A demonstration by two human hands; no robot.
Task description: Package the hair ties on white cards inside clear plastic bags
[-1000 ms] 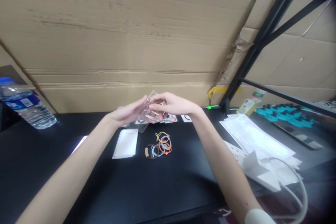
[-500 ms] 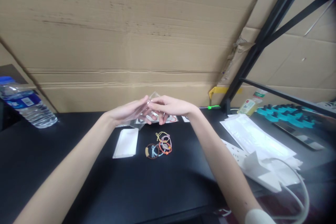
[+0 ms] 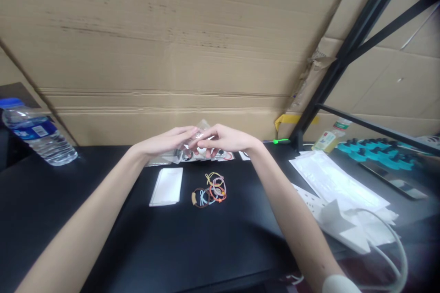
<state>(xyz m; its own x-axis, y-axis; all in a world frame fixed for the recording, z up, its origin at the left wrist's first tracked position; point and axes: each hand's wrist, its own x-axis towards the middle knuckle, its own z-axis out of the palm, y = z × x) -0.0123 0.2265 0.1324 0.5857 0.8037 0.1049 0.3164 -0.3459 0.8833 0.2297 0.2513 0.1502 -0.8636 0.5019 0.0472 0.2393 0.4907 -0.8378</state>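
A clear plastic bag (image 3: pixel 203 125) is pinched between my two hands above the far part of the black table. My left hand (image 3: pixel 172 139) grips it from the left, fingers pointing right. From the other side, my right hand (image 3: pixel 222 138) has bent fingers closed on the bag, partly hiding it. Below the hands lies a small pile of coloured hair ties (image 3: pixel 216 190), yellow, purple, orange, light blue and brown. To its left rests a stack of white cards (image 3: pixel 167 186). Behind the hands, packed pieces (image 3: pixel 227 156) with loops on white cards are partly covered.
A water bottle (image 3: pixel 41 132) leans at the left. On the right are white plastic packets (image 3: pixel 338 178), a white power strip (image 3: pixel 330 224) with a cable, a bottle of yellowish liquid (image 3: pixel 330 137) and teal parts (image 3: pixel 376 153). A cardboard wall (image 3: pixel 172 55) stands behind the table (image 3: pixel 192 247).
My left hand has turned more palm-down, its fingers now bent over the bag. The bag looks more bunched between both hands. The view has shifted slightly; the hair ties and cards stay put.
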